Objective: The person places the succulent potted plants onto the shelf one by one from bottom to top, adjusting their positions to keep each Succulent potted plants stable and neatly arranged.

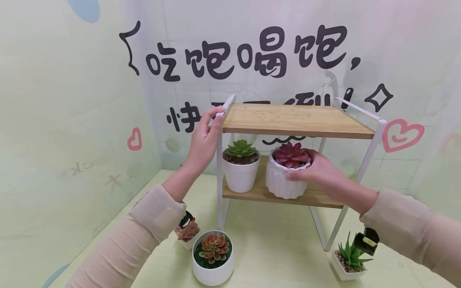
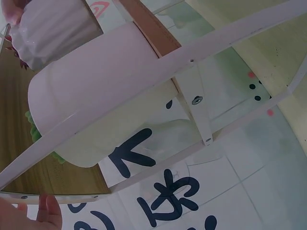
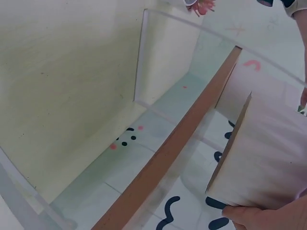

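My left hand [image 1: 206, 138] grips the upper left corner of a two-tier shelf rack [image 1: 288, 120] with wooden boards and a white metal frame. With thumb and fingers, my right hand [image 1: 325, 174] holds a white ribbed pot [image 1: 288, 182] with a red succulent [image 1: 292, 155] at the lower board's front edge. In the right wrist view a gap shows between the ribbed pot [image 3: 268, 153] and the board [image 3: 168, 148]. Left of it, a smooth white pot [image 1: 240, 174] with a green succulent [image 1: 241, 149] stands on the lower board [image 1: 259, 195].
On the pale table [image 1: 273, 248], a round white pot [image 1: 213, 269] with a reddish-green succulent stands before the rack. A small pink plant [image 1: 188, 231] is partly behind the left sleeve. An aloe-like plant [image 1: 351, 256] in a square pot stands front right. A printed backdrop [image 1: 252, 24] stands behind.
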Tool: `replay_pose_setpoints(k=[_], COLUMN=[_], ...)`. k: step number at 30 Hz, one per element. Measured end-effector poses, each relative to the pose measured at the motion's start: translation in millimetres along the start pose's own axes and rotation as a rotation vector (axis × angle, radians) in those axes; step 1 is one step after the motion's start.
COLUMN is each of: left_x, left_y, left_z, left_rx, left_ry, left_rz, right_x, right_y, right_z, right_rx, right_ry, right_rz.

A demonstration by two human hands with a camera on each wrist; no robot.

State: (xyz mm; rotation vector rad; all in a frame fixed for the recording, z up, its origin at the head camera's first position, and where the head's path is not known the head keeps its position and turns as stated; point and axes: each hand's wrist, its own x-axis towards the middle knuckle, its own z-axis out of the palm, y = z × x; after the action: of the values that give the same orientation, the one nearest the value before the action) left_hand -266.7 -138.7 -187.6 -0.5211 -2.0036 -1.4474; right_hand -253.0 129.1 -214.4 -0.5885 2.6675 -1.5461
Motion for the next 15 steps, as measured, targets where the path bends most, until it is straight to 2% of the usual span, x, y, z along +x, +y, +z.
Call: replay_pose_setpoints(k=[7,15], left_x=[-0.3,-0.6], left_y=[1.5,0.8], left_z=[0.5,0.5], left_rx=[0.000,-0.005], left_ry=[0.003,0.008], left_rz=[0.005,0.012], right_x=[15.6,24.5], right_y=[4,13], right_z=[4,7], right_rx=[-0.008,0.020], right_ry=[0.020,0.008], right_rz=[0.053,0.069])
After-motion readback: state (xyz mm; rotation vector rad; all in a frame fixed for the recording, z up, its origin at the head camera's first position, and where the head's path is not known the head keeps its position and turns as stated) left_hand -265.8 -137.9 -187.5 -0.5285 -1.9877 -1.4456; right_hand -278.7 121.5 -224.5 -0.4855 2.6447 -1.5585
